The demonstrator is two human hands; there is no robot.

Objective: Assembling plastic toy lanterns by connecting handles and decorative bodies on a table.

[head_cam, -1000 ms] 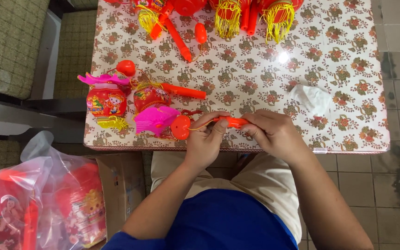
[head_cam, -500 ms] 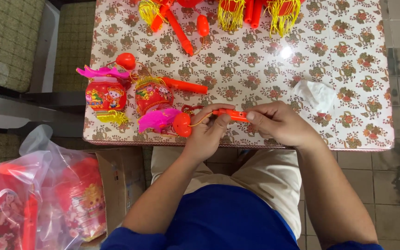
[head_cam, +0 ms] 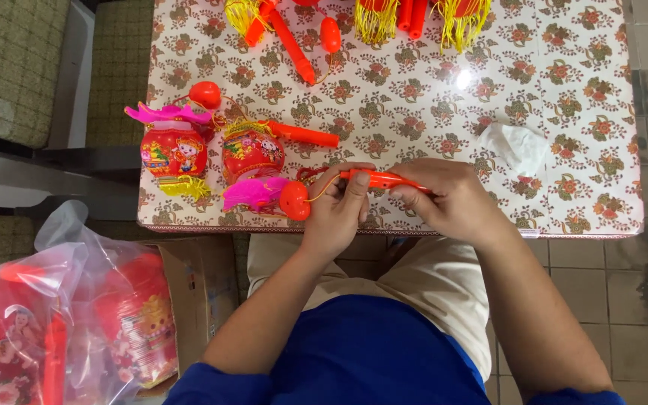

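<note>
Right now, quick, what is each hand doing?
Left hand: closed, pinching the near end of the orange stick.
Right hand: closed around the same orange stick.

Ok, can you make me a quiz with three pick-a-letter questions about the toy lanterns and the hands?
1. Where does the crumpled white tissue lie?
A. on the table, beyond the right hand
B. on the floor
C. inside the plastic bag

2. What colour is the stick that the hands hold?
A. blue
B. orange-red
C. green

3. How do the two hands stand?
A. both flat on the table
B. both gripping the stick
C. one is behind the person's back

Answers:
1. A, it rests on the flowered table, past the right hand.
2. B, it matches the other orange-red sticks.
3. B, the left hand and the right hand pinch it between them.
</note>
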